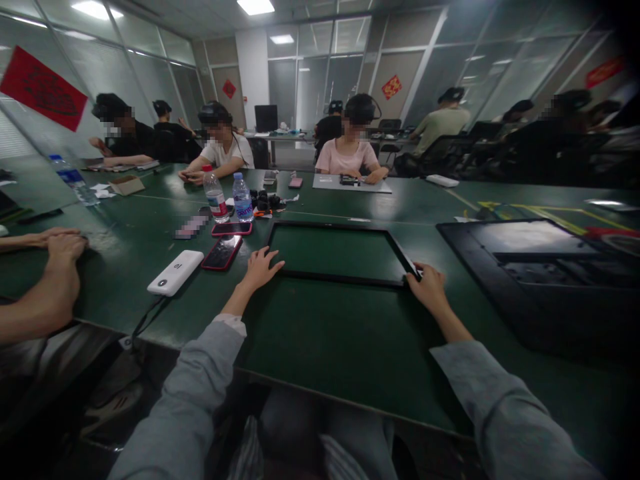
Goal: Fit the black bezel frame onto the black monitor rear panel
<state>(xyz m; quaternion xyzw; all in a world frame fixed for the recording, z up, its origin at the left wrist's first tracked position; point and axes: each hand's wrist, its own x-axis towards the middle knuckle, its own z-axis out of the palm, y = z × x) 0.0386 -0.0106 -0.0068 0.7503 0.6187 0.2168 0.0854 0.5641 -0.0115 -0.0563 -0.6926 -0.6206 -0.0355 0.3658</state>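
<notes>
A thin black rectangular frame (345, 279), like a screen bezel, lies on the green tabletop in front of me, and the table shows through its middle. My left hand (261, 268) is at its near left corner, fingers spread and the fingertips at the edge of the frame. At the near right corner, my right hand (429, 285) has its fingers closed around the frame, with the thumb toward the inner side. Part of that corner is hidden behind the hand.
A large black plastic panel (480, 280) lies to the right. Left of the frame are a white power bank (176, 272), a red-edged phone (223, 253) and two water bottles (243, 199). A neighbour's hands (64, 243) rest at far left. People sit across the green table (330, 347).
</notes>
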